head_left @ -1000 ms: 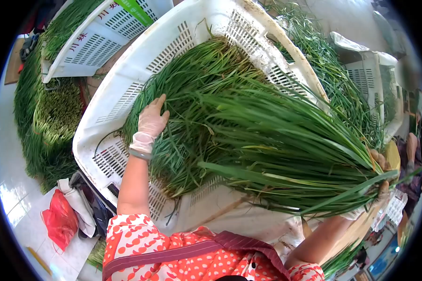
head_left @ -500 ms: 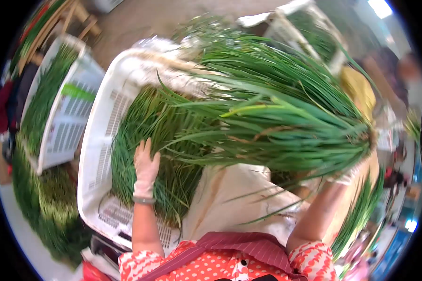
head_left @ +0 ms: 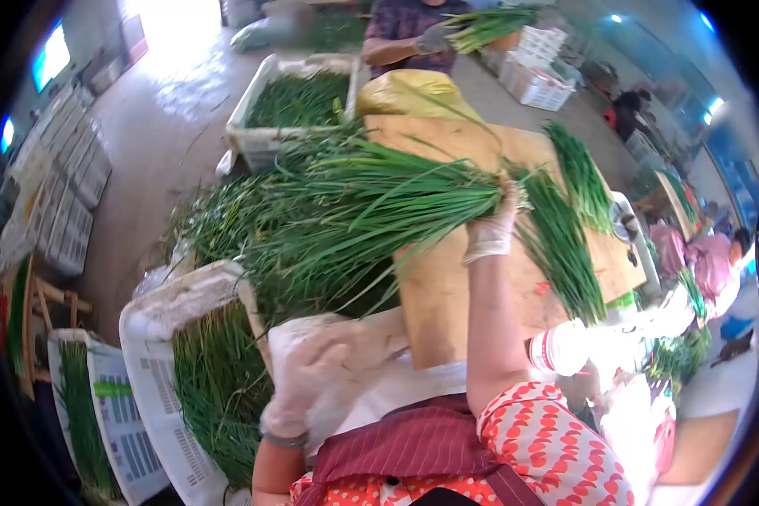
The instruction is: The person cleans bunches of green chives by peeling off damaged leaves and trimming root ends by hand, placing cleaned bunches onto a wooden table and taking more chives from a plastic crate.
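Note:
My right hand [head_left: 499, 215], in a pale glove, is closed round the root end of a large bunch of green stalks [head_left: 396, 190]. The long leaves fan out to the left, above the wooden board [head_left: 438, 299] and a heap of loose greens. My left hand [head_left: 312, 367], gloved and blurred by motion, is near my body beside the white basket [head_left: 148, 337]; its fingers are smeared. More greens [head_left: 219, 379] lie inside that basket. Another green bundle [head_left: 565, 244] rests on the board, right of my right hand.
Across the board a co-worker [head_left: 409, 38] holds greens, behind a yellow bag [head_left: 413, 93]. A white crate of greens [head_left: 299, 101] stands at the back. Stacked crates [head_left: 55, 202] line the left. Another person [head_left: 713, 261] is at the right. A roll [head_left: 557, 347] lies near my right arm.
The view has turned towards the board. My right hand has carried the bunch from above the basket to over the board. My left hand has come out of the basket, towards my body.

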### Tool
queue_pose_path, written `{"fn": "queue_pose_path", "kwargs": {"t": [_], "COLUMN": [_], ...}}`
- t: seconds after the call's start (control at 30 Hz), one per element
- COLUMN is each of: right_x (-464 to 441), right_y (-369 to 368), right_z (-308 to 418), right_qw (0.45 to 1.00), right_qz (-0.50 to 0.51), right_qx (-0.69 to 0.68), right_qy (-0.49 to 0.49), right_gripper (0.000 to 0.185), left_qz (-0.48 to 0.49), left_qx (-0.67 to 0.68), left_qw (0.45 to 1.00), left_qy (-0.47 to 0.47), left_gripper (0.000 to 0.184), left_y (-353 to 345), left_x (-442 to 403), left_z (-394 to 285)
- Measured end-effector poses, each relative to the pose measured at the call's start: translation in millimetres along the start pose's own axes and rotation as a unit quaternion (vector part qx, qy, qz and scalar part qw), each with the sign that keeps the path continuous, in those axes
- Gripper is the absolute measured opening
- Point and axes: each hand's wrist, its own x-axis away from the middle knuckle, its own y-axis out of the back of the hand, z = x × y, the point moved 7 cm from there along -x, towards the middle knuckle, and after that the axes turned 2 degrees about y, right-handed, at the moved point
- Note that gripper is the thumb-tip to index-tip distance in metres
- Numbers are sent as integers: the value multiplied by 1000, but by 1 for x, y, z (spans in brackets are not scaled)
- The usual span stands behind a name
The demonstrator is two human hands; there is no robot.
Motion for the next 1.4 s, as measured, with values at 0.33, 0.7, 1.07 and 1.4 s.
{"fn": "queue_pose_path", "kwargs": {"t": [0.33,0.7,1.07,1.4], "right_x": [63,100,61,-17], "right_y": [97,133,106,39], "right_z": [8,31,126,3], "right_qw": [981,982,863,547], "right_qz": [-164,-169,41,244], "right_qx": [79,54,501,746], "right_qy": [-70,-63,-48,-290], "right_gripper": [29,45,88,73], "left_qz": [-10,-121,-176,-116], "left_qx": [476,407,368,345], "left_qw": [837,884,897,923], "left_qy": [271,198,171,127], "left_gripper": [69,39,42,58], "left_y": [-162,-95,-90,-95], "left_x": [-137,-198,-193,-193], "left_z": [68,78,74,54]}}
